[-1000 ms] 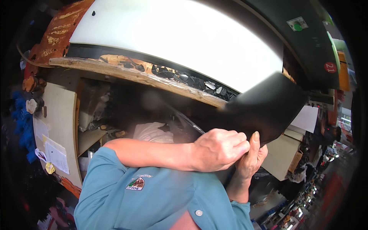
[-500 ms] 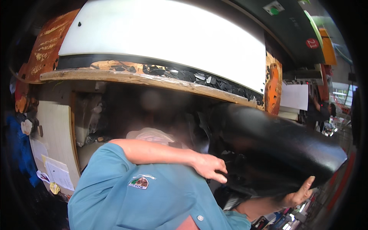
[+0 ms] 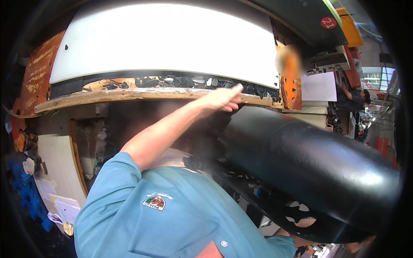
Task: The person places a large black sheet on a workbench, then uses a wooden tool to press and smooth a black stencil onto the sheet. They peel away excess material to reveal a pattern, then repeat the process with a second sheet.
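One black sheet (image 3: 309, 172) (curled, perforated) beside left hand (image 3: 221, 98).

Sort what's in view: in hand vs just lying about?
In hand:
- left hand, reaching to the wooden bench edge
- black textured sheet, rolled, with cut-out holes
- right hand, barely visible under the sheet's lower end

Lying about:
- black and grey offcuts on the bench
- white panel
- papers at lower left

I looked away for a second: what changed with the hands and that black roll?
The left hand left the black sheet roll and rose to the wooden bench edge. The roll swung out to the right. Right hand hidden now. The white board stayed put.
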`<state>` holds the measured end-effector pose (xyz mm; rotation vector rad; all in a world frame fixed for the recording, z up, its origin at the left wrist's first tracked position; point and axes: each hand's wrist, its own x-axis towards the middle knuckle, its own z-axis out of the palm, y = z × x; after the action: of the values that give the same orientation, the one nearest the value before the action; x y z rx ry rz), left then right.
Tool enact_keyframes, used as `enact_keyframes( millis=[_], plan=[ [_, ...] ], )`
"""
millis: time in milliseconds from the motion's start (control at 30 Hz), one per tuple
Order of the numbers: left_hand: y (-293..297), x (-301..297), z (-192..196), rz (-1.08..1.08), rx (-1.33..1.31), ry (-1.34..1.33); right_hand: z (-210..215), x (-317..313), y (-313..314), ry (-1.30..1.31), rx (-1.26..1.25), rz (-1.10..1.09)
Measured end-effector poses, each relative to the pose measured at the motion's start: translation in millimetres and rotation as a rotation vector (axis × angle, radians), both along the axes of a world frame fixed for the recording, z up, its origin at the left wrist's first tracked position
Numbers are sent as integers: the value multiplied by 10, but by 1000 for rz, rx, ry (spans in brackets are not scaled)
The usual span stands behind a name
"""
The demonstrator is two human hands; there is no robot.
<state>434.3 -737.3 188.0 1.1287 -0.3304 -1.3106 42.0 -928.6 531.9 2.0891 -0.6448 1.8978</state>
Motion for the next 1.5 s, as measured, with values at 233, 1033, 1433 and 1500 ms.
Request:
enact_keyframes(
  millis=[233, 1033, 1433, 1500],
  plan=[
    [80, -151, 136, -120, -390, 148, -3, 275, -153, 37, 3, 42],
    [1913, 1259, 301, 993, 448, -953, -2457, 4904, -1399, 490, 1279, 742],
    [1523, 652, -66, 772, 800, -1426, -3062, 4264, -1293, 1046, 1253, 761],
    [1564, 400, 65, 920, 717, -1205, -2991, 4066, -1225, 1106, 1236, 739]
  ],
)
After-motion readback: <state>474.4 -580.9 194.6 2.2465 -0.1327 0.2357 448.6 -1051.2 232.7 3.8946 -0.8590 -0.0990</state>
